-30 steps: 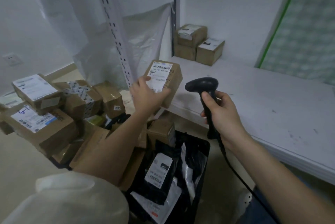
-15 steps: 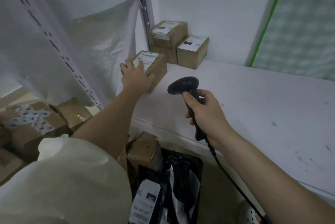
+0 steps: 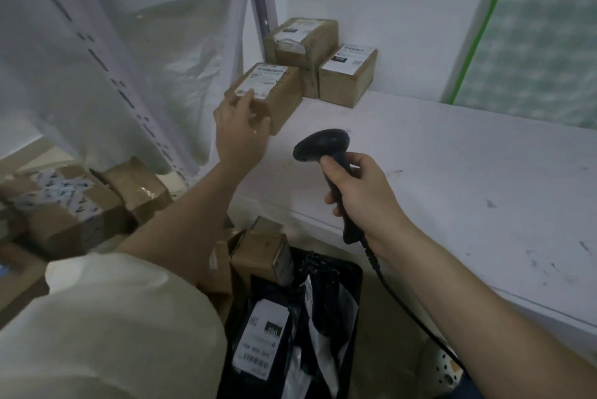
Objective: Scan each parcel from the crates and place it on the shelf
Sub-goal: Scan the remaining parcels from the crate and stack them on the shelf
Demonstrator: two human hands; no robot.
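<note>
Nearest, at the bottom centre of the frame, a black crate (image 3: 353, 272) holds dark poly mailers; one mailer (image 3: 261, 334) lies face up with a white label. Just above it, at the crate's upper left corner, a small cardboard box (image 3: 258, 256) stands on edge. At the left edge of the frame, several more cardboard parcels (image 3: 74, 204) are piled together; whether they sit in a crate cannot be told.

At centre right, the right hand (image 3: 361, 195) is closed around the handle of a black barcode scanner (image 3: 323, 145), head tilted left, cable trailing down to the lower right.

Above centre left, the left hand (image 3: 239, 127) rests against the near end of the scanned parcel (image 3: 274, 91), fingers loosely bent on its corner. That parcel sits on the white shelf (image 3: 452, 172), label up, at the shelf's left end.

Farthest, in the shelf's back corner at upper centre, two boxes stand just behind it: a taller box (image 3: 302, 40) and, touching its right side, a labelled box (image 3: 349, 75).
</note>
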